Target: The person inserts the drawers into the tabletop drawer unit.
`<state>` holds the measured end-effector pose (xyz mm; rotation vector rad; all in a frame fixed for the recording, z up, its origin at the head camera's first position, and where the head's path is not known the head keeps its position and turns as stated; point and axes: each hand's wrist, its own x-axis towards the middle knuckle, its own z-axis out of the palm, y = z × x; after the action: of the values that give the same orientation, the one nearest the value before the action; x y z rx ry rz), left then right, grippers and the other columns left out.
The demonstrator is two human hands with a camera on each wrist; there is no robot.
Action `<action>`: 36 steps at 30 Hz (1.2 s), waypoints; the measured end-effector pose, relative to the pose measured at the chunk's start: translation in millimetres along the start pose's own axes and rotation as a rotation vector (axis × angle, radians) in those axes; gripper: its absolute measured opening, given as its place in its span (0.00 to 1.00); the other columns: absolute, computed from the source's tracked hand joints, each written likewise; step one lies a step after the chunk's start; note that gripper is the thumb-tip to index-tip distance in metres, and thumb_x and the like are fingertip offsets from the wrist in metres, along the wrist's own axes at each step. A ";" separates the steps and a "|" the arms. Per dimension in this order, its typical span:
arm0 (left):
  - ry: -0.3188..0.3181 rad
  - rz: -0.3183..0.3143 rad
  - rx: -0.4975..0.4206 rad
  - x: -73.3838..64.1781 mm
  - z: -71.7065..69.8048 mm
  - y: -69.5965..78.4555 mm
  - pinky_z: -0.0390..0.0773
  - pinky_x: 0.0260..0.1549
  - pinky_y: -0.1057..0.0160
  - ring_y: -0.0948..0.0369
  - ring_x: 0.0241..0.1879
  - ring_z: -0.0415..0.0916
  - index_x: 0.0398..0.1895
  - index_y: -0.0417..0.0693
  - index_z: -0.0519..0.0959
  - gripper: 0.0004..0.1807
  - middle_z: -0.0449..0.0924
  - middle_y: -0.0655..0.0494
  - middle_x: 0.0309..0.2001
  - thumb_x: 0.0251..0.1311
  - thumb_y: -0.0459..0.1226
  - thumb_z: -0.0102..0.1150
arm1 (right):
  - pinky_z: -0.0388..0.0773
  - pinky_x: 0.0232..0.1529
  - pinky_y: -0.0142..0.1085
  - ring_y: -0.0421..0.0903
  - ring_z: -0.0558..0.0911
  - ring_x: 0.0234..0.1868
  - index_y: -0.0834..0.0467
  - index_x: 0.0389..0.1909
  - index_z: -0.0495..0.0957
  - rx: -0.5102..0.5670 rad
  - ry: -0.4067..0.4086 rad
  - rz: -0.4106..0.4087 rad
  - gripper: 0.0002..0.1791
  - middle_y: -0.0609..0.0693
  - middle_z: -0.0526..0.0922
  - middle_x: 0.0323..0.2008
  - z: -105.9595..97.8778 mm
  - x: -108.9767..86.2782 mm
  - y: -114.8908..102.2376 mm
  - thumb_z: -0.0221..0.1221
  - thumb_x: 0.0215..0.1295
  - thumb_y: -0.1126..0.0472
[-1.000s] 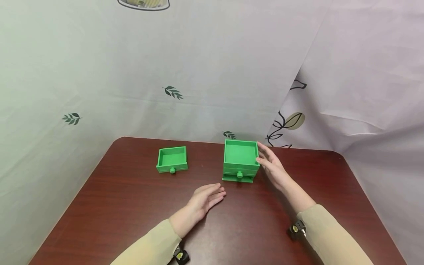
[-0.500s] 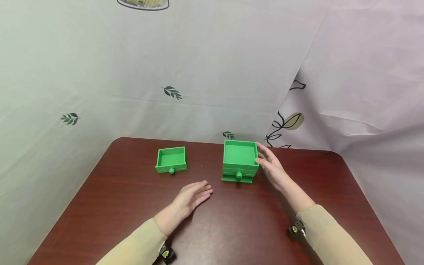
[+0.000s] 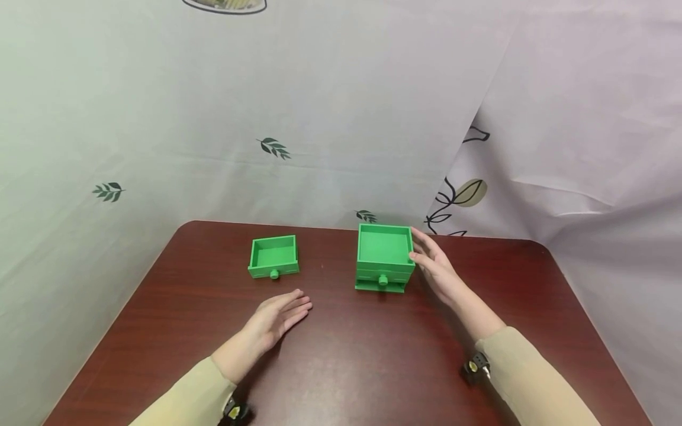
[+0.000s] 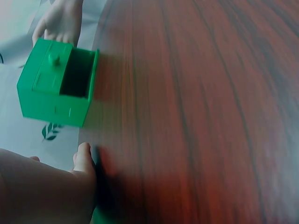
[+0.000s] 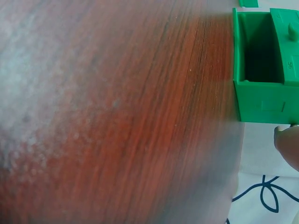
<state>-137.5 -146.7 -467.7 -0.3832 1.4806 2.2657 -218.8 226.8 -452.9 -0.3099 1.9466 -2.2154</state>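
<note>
A small green cabinet (image 3: pixel 384 245) stands at the back of the table, with a recessed top and a knobbed drawer front. Under that drawer a dark open slot shows in both wrist views, in the cabinet's front (image 4: pixel 49 77). My right hand (image 3: pixel 438 269) rests against the cabinet's right side, fingers reaching back and thumb by the front corner. A loose green drawer (image 3: pixel 274 255) with a round knob lies to the left, its inside bare. Nearer to me, my left hand (image 3: pixel 279 316) hovers over the table with straight fingers, holding nothing.
The dark red wooden table (image 3: pixel 346 367) has rounded far corners. Pale cloth (image 3: pixel 341 106) printed with leaves hangs close behind its back edge and along the sides. A black wrist device (image 3: pixel 474 368) sits at the right sleeve.
My left hand has moved left, away from the cabinet and closer to the loose drawer. The right hand stays at the cabinet's side; cabinet and drawer keep their places.
</note>
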 end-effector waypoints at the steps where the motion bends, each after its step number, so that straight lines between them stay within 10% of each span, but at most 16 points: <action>1: 0.007 -0.003 -0.001 -0.7 -3.3 2.2 0.88 0.58 0.65 0.62 0.48 0.88 0.55 0.41 0.82 0.11 0.88 0.51 0.49 0.81 0.34 0.52 | 0.69 0.67 0.17 0.34 0.68 0.70 0.63 0.85 0.45 0.001 -0.001 -0.003 0.40 0.65 0.50 0.84 0.3 0.2 0.2 0.49 0.77 0.70; 10: 0.054 0.001 -0.018 -2.5 -26.1 17.7 0.88 0.58 0.65 0.63 0.47 0.88 0.55 0.43 0.80 0.10 0.88 0.54 0.48 0.82 0.34 0.51 | 0.70 0.67 0.17 0.31 0.70 0.68 0.64 0.85 0.45 0.014 0.005 -0.008 0.40 0.65 0.50 0.84 0.9 1.0 0.9 0.49 0.76 0.71; 22: 0.070 -0.025 -0.093 8.1 -40.3 34.2 0.84 0.64 0.64 0.63 0.48 0.88 0.83 0.28 0.46 0.37 0.85 0.49 0.51 0.84 0.40 0.47 | 0.71 0.66 0.17 0.31 0.71 0.67 0.63 0.85 0.45 0.021 0.006 -0.002 0.40 0.65 0.50 0.84 0.6 2.1 1.0 0.49 0.76 0.71; 32: 0.090 -0.012 -0.097 17.7 -45.6 38.1 0.87 0.60 0.64 0.63 0.45 0.89 0.83 0.30 0.46 0.35 0.86 0.49 0.49 0.85 0.38 0.45 | 0.71 0.66 0.17 0.29 0.73 0.66 0.63 0.85 0.45 0.041 0.006 0.005 0.40 0.65 0.50 0.83 1.4 0.7 1.1 0.48 0.76 0.71; 36: 0.115 -0.015 -0.110 21.4 -45.4 38.6 0.89 0.57 0.64 0.62 0.43 0.90 0.75 0.37 0.61 0.23 0.88 0.50 0.44 0.84 0.36 0.47 | 0.71 0.66 0.17 0.29 0.72 0.66 0.62 0.86 0.45 0.040 0.003 0.006 0.40 0.64 0.50 0.84 1.0 0.4 1.4 0.48 0.77 0.71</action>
<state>-174.3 -198.1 -464.2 -0.5648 1.4059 2.3545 -219.0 225.5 -454.2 -0.2941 1.8999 -2.2489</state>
